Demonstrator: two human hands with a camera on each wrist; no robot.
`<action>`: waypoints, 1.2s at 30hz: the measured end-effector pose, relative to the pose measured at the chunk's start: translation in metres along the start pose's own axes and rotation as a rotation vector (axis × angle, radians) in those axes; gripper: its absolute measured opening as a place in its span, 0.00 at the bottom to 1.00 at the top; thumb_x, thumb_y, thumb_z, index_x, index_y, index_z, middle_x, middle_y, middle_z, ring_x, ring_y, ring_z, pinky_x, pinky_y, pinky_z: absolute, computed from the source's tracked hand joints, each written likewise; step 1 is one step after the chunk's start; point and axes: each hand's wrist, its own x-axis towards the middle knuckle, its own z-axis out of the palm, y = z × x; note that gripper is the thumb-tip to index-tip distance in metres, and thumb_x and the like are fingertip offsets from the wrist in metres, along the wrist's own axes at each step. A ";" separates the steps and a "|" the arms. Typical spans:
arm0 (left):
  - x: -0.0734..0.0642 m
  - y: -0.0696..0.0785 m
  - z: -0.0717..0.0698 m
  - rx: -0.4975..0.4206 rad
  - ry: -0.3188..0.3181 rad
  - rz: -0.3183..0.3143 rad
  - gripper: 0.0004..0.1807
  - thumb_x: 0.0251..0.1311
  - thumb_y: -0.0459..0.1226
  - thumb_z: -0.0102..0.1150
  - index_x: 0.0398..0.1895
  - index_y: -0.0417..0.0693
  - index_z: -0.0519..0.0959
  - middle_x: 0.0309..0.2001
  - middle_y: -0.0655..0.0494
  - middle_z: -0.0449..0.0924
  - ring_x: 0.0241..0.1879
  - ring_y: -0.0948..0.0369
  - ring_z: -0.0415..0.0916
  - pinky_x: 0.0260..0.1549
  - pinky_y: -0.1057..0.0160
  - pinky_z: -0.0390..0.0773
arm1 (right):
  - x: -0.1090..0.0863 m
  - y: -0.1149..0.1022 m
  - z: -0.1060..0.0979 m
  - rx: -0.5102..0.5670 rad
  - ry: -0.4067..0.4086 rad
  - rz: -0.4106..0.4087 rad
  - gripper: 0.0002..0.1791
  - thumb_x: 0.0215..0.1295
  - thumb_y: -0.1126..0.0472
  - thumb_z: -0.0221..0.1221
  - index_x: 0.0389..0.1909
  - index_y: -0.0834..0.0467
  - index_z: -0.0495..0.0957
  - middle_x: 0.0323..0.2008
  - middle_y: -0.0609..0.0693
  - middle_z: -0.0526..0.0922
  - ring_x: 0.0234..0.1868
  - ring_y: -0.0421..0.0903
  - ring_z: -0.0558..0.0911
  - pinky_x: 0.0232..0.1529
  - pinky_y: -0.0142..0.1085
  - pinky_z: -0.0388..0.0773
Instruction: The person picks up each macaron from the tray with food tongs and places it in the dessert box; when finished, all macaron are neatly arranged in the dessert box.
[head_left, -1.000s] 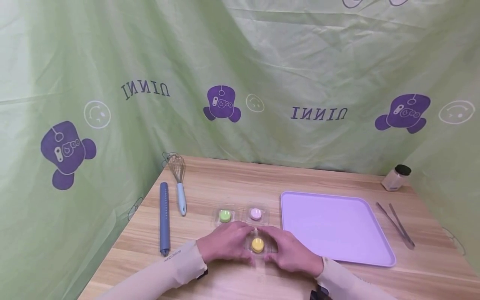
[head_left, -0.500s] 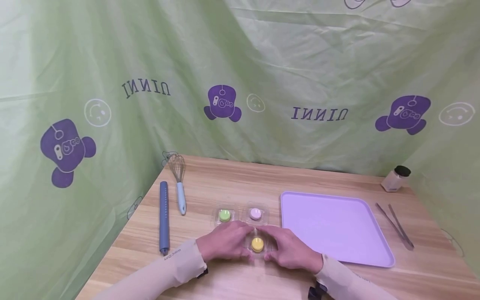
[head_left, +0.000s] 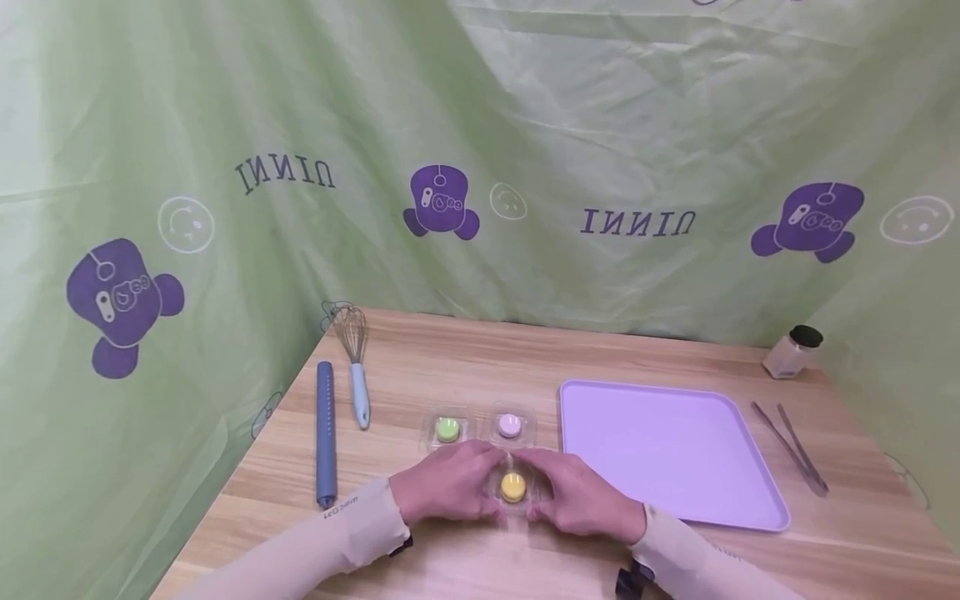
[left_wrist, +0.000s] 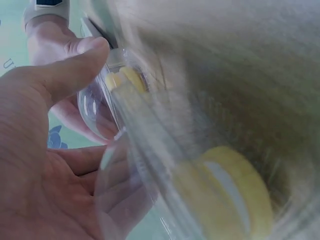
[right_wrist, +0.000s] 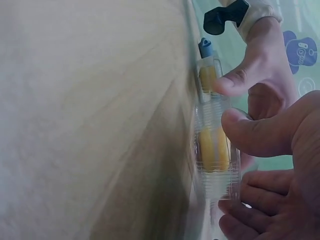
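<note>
Two clear plastic boxes, each with a yellow macaron, lie side by side at the table's front. In the head view one yellow macaron (head_left: 513, 487) shows between my hands; the other is hidden by my left hand (head_left: 450, 483). That hand curves over its box, with the second yellow macaron (left_wrist: 240, 185) large in the left wrist view. From the other side my right hand (head_left: 588, 500) holds the neighbouring box (right_wrist: 217, 187) between thumb and fingertips. Just behind my hands sit a green macaron (head_left: 447, 430) and a pink macaron (head_left: 509, 426), each in its own clear box.
A purple tray (head_left: 663, 450) lies right of my hands, with metal tongs (head_left: 791, 446) beyond it. At the back right corner stands a black-lidded jar (head_left: 793, 352). A whisk (head_left: 359, 375) and a blue stick-shaped tool (head_left: 326, 433) lie on the left. Green cloth (head_left: 510, 275) hangs behind.
The head view has shifted slightly. Both hands stay at the yellow macarons' boxes with almost the same grip, and nothing else on the table has visibly moved.
</note>
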 end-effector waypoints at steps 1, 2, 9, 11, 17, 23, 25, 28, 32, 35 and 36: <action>0.000 0.000 -0.001 -0.009 0.002 -0.001 0.42 0.47 0.60 0.74 0.62 0.46 0.77 0.56 0.53 0.85 0.55 0.57 0.82 0.57 0.61 0.84 | 0.000 0.000 0.000 0.004 0.003 -0.003 0.46 0.48 0.54 0.75 0.70 0.57 0.70 0.65 0.53 0.80 0.65 0.51 0.80 0.67 0.48 0.78; -0.001 0.000 -0.001 -0.020 0.003 -0.004 0.43 0.47 0.60 0.75 0.63 0.46 0.77 0.57 0.52 0.84 0.56 0.57 0.82 0.57 0.61 0.84 | 0.000 -0.001 0.000 0.005 0.008 -0.007 0.46 0.47 0.54 0.76 0.70 0.57 0.70 0.65 0.53 0.80 0.65 0.51 0.81 0.67 0.48 0.78; -0.003 -0.001 -0.003 -0.068 0.013 -0.030 0.46 0.46 0.60 0.75 0.66 0.48 0.75 0.61 0.52 0.82 0.59 0.56 0.81 0.60 0.59 0.83 | -0.003 -0.001 -0.001 -0.012 0.049 -0.043 0.46 0.46 0.54 0.77 0.70 0.56 0.71 0.64 0.52 0.81 0.63 0.49 0.81 0.65 0.46 0.80; -0.002 -0.001 -0.005 -0.076 0.023 -0.046 0.46 0.46 0.61 0.75 0.66 0.48 0.75 0.62 0.52 0.81 0.60 0.55 0.80 0.61 0.58 0.82 | -0.005 -0.001 -0.001 -0.018 0.067 -0.055 0.46 0.46 0.54 0.77 0.69 0.57 0.71 0.64 0.52 0.81 0.63 0.50 0.82 0.65 0.47 0.80; -0.002 0.000 -0.014 -0.083 0.067 -0.066 0.47 0.48 0.62 0.73 0.69 0.48 0.74 0.65 0.50 0.79 0.64 0.53 0.78 0.64 0.54 0.80 | -0.005 0.000 -0.003 -0.019 0.123 -0.038 0.42 0.49 0.54 0.76 0.67 0.55 0.72 0.62 0.51 0.82 0.61 0.49 0.83 0.61 0.48 0.83; -0.001 -0.003 -0.016 -0.025 0.172 -0.011 0.48 0.50 0.63 0.71 0.71 0.49 0.70 0.67 0.50 0.76 0.66 0.53 0.75 0.67 0.53 0.78 | -0.001 0.003 -0.009 -0.016 0.226 -0.108 0.42 0.50 0.57 0.76 0.69 0.58 0.71 0.64 0.52 0.81 0.61 0.51 0.83 0.58 0.48 0.84; 0.001 -0.006 -0.017 0.040 0.227 0.018 0.50 0.50 0.65 0.70 0.71 0.48 0.70 0.67 0.51 0.76 0.66 0.55 0.74 0.69 0.55 0.75 | 0.001 0.005 -0.013 -0.048 0.266 -0.136 0.43 0.52 0.56 0.75 0.70 0.59 0.69 0.65 0.53 0.80 0.63 0.52 0.81 0.60 0.49 0.83; 0.004 -0.013 -0.022 0.102 0.314 0.054 0.52 0.48 0.67 0.70 0.71 0.45 0.70 0.67 0.50 0.76 0.68 0.55 0.73 0.72 0.55 0.72 | 0.005 0.008 -0.021 -0.119 0.324 -0.171 0.46 0.53 0.53 0.74 0.72 0.59 0.67 0.66 0.56 0.78 0.65 0.54 0.79 0.64 0.51 0.79; 0.009 -0.022 -0.029 0.137 0.419 0.100 0.55 0.47 0.68 0.69 0.72 0.44 0.69 0.69 0.48 0.74 0.70 0.52 0.70 0.75 0.51 0.67 | 0.012 0.011 -0.033 -0.193 0.360 -0.207 0.48 0.55 0.51 0.72 0.75 0.60 0.63 0.70 0.59 0.73 0.69 0.56 0.74 0.68 0.53 0.73; 0.012 -0.028 -0.036 0.150 0.459 0.105 0.56 0.46 0.69 0.68 0.73 0.46 0.67 0.71 0.46 0.71 0.72 0.49 0.67 0.76 0.46 0.63 | 0.017 0.014 -0.042 -0.231 0.363 -0.211 0.50 0.56 0.50 0.71 0.77 0.60 0.60 0.73 0.61 0.68 0.73 0.59 0.68 0.72 0.57 0.67; 0.013 -0.029 -0.038 0.155 0.459 0.091 0.56 0.46 0.70 0.67 0.74 0.48 0.66 0.72 0.46 0.69 0.73 0.48 0.65 0.77 0.44 0.61 | 0.019 0.015 -0.045 -0.242 0.365 -0.208 0.50 0.56 0.50 0.71 0.77 0.59 0.60 0.74 0.61 0.66 0.74 0.60 0.67 0.73 0.58 0.65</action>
